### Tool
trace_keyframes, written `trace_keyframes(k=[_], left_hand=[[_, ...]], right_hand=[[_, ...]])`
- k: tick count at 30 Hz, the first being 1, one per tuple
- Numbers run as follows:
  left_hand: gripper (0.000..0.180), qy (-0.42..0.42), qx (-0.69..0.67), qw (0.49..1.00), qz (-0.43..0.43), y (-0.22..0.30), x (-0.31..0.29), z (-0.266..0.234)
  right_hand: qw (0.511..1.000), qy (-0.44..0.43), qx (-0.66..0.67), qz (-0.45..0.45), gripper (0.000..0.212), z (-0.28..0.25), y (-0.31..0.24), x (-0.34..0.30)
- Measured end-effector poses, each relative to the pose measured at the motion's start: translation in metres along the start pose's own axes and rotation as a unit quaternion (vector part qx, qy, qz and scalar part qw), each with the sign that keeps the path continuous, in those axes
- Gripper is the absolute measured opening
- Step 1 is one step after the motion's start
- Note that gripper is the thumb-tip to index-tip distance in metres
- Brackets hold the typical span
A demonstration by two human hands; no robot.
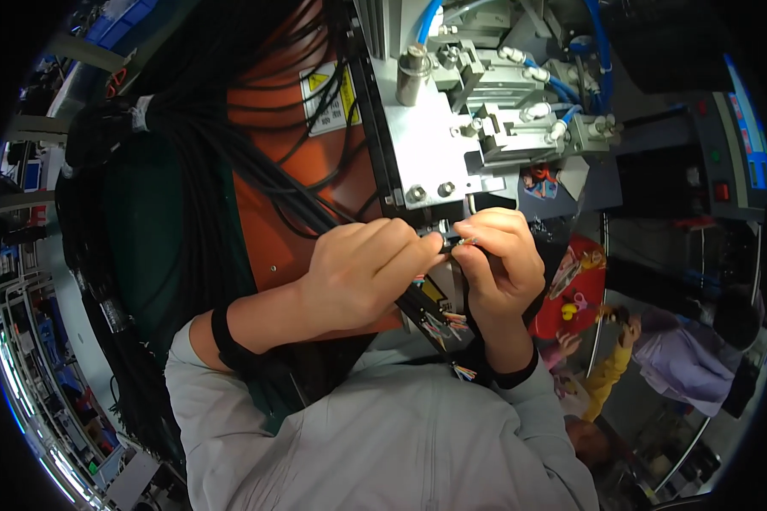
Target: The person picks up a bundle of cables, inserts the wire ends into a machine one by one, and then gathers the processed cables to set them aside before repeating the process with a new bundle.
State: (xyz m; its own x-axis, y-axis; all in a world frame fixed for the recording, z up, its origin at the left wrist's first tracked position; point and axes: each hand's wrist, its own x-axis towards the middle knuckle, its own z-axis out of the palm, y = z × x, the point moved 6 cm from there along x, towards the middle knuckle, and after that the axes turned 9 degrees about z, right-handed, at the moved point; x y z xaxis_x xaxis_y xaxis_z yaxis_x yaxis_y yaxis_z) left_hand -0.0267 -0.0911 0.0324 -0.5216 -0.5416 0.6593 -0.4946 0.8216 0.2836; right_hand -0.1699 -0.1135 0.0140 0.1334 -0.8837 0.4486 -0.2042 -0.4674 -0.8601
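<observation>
Just in front of the machine's pale metal plate (426,157), my two hands meet at the end of a black cable (449,244). My left hand (362,268) pinches the cable between thumb and forefinger. At its tip, thin coloured wires (467,242) stick out, and the thumb and forefinger of my right hand (504,264) close on them. Below my hands hang more black cables (413,305), their stripped ends fanned into coloured wires (456,322). The fingers partly hide the held cable end.
A thick bundle of black cables (192,119) drapes over an orange surface (268,204) at the left. Pneumatic cylinders (516,132) with blue hoses stand beyond my hands. A control box (707,162) is at the right. Another person in a yellow sleeve (607,383) works by a red table (584,285).
</observation>
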Motion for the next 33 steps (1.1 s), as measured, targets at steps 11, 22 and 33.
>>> trace_keyframes(k=[11,22,33], left_hand=[[0.021,-0.031,0.032,0.999,-0.006,0.005,-0.002,0.006],[0.033,-0.032,0.049,0.998,0.017,0.008,-0.002,0.009],[0.034,-0.028,0.055,0.997,0.054,0.014,-0.004,0.012]], right_hand=[[0.996,0.028,-0.081,0.019,0.013,0.001,-0.003,-0.003],[0.913,-0.071,0.220,0.337,0.010,-0.005,0.043,-0.019],[0.889,-0.124,0.211,0.386,0.009,-0.001,0.056,-0.020]])
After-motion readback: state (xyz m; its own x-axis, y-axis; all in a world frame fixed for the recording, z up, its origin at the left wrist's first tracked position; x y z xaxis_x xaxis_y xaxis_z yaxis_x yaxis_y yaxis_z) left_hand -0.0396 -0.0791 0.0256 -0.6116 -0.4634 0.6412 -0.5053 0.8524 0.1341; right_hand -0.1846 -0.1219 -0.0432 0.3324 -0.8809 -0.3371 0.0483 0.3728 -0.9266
